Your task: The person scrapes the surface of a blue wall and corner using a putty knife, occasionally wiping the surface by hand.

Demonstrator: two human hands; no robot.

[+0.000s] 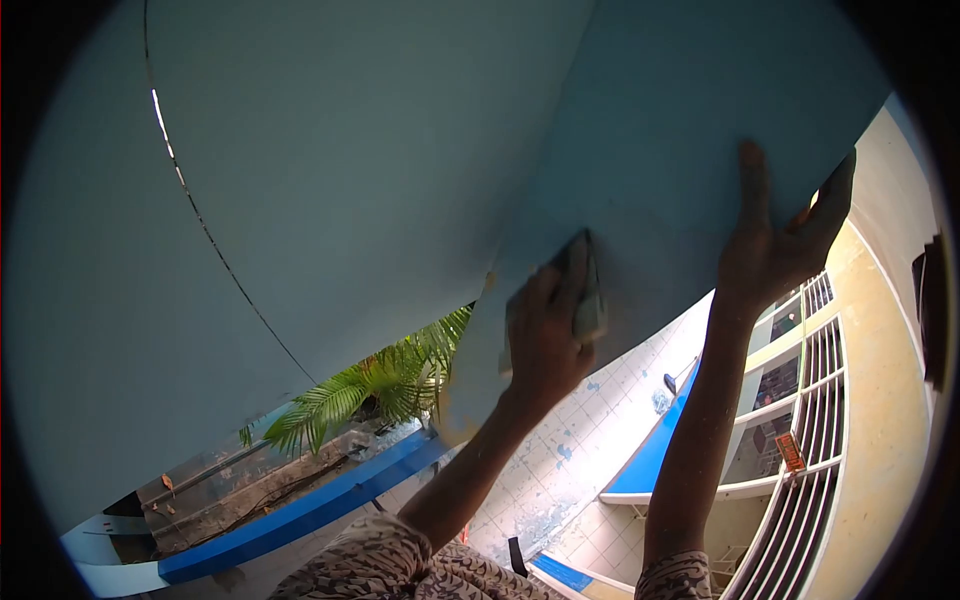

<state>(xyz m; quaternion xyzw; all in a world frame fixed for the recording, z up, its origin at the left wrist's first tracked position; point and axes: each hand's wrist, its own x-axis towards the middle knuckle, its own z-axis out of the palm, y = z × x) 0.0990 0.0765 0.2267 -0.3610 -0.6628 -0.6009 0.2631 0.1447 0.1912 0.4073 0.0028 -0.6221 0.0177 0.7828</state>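
My left hand (548, 335) is closed around a flat, hand-sized block (590, 305) with a dark edge and pale sides. It presses the block against a blue-grey painted surface (640, 200) overhead; the face touching the paint is hidden. Higher and to the right, my right hand (765, 250) rests at the outer edge of the same painted surface. Its thumb lies stretched on the flat face, and the fingers extend apart from it at the edge, partly in shadow. No tool shows in the right hand.
A broad pale panel (330, 180) with a thin dark crack fills the upper left. Below are palm leaves (350, 385), a blue-edged ledge (300, 515) and a paint-spotted tiled floor (570, 440). White barred windows (815, 400) line a yellow wall (870, 330) at right.
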